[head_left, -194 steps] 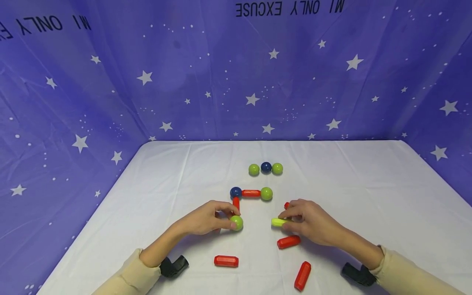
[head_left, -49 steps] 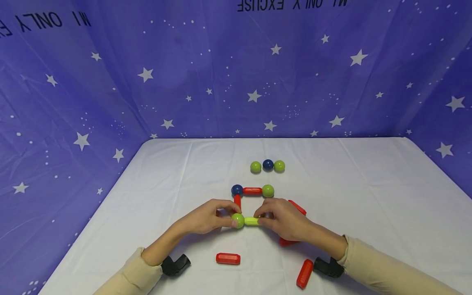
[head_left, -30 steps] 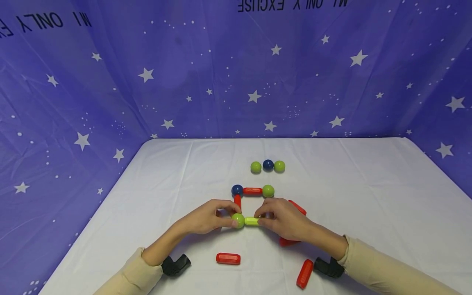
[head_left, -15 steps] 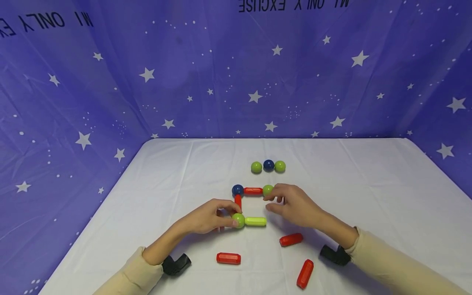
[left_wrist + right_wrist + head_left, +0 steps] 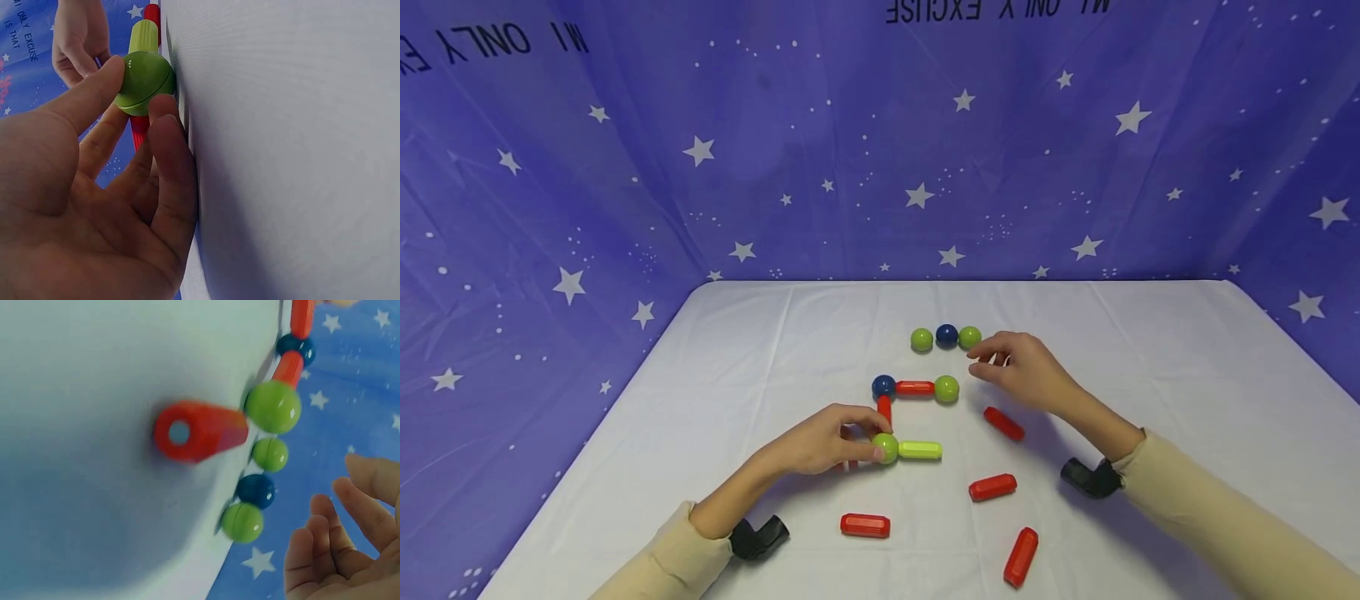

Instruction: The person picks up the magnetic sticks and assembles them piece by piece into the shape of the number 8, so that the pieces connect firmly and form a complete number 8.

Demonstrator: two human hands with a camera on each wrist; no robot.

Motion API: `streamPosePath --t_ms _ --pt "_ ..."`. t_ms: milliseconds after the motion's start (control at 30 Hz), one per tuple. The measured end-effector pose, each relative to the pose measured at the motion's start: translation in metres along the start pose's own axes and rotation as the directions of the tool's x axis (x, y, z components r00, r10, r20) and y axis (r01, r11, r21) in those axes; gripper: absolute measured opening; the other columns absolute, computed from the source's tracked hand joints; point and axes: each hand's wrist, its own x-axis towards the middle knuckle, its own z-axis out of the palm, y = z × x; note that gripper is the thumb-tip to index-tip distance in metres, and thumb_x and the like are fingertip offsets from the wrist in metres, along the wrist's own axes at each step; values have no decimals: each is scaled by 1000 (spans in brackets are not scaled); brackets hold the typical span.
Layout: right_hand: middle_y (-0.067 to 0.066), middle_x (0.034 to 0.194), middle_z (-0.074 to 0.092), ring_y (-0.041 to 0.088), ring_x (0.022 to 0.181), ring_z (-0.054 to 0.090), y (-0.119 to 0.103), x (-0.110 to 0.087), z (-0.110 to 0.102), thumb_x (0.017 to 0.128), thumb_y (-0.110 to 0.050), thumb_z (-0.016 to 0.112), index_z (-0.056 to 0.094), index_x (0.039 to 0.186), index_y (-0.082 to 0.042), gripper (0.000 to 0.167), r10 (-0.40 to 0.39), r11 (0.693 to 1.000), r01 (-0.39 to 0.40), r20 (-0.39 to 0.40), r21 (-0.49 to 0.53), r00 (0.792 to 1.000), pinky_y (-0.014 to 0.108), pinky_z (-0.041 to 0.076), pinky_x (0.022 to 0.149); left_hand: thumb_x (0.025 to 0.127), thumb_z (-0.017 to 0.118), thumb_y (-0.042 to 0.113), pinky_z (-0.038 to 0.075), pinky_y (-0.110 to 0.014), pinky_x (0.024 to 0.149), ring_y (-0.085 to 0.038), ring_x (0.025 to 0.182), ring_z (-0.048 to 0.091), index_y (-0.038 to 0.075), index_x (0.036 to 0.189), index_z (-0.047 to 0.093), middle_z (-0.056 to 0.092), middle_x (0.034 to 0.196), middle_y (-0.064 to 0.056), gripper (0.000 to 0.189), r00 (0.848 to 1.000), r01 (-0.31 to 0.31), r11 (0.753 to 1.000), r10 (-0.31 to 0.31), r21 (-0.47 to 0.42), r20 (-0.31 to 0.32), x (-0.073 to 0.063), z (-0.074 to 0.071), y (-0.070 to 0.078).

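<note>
My left hand (image 5: pixel 831 442) pinches a green ball (image 5: pixel 145 78) between thumb and fingers at the near left corner of a magnetic-stick frame. From that ball a yellow-green magnetic rod (image 5: pixel 921 450) points right, its far end unattached. A red rod (image 5: pixel 884 409), partly behind my fingers, runs back to a blue ball (image 5: pixel 883 387). Another red rod (image 5: pixel 915 388) joins the blue ball to a second green ball (image 5: pixel 947 389). My right hand (image 5: pixel 1026 371) hovers with loosely bent fingers, holding nothing, near the right green ball (image 5: pixel 970 337) of the back row.
The back row also has a blue ball (image 5: pixel 947 336) and a left green ball (image 5: pixel 921 339). Loose red rods lie at the right (image 5: pixel 1003 423), lower down (image 5: pixel 992 487), and near the front (image 5: pixel 1021 557), (image 5: pixel 865 526). A starry purple cloth (image 5: pixel 820 167) hangs behind the white table (image 5: pixel 737 333).
My right hand brought the yellow-green rod to the green ball, let it go, then moved back and right toward the rear balls. My left hand has kept its grip on the ball.
</note>
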Motion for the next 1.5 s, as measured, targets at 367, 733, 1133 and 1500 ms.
streamPosePath --t_ms 367,733,1133,1500 --pt "12 93 66 25 80 53 31 24 -7 89 -9 71 69 117 2 30 111 994 -111 -45 3 993 36 42 68 92 72 19 52 -30 59 -17 69 59 11 114 67 63 100 -1 24 1000 6 1000 -6 1 0 1 1 1" --pt "25 115 63 34 98 59 51 44 3 89 -15 71 61 129 2 45 205 978 -205 4 31 979 40 46 77 91 73 18 51 -30 58 -18 67 58 11 114 68 62 100 -2 25 1000 15 1000 -15 -6 -9 -1 2 5" --pt "23 115 64 35 101 60 57 54 10 88 -15 72 62 129 1 45 206 978 -207 27 16 978 40 49 77 91 73 18 50 -30 57 -18 68 58 11 114 68 62 100 -2 25 1000 19 1000 -20 -9 -5 -1 2 4" --pt "21 109 66 29 91 58 56 59 14 87 -9 72 67 122 1 36 195 981 -195 2 1 981 33 46 68 91 72 19 51 -29 58 -17 68 60 12 113 68 63 100 -1 24 1000 18 1000 -18 -5 -1 -1 0 2"
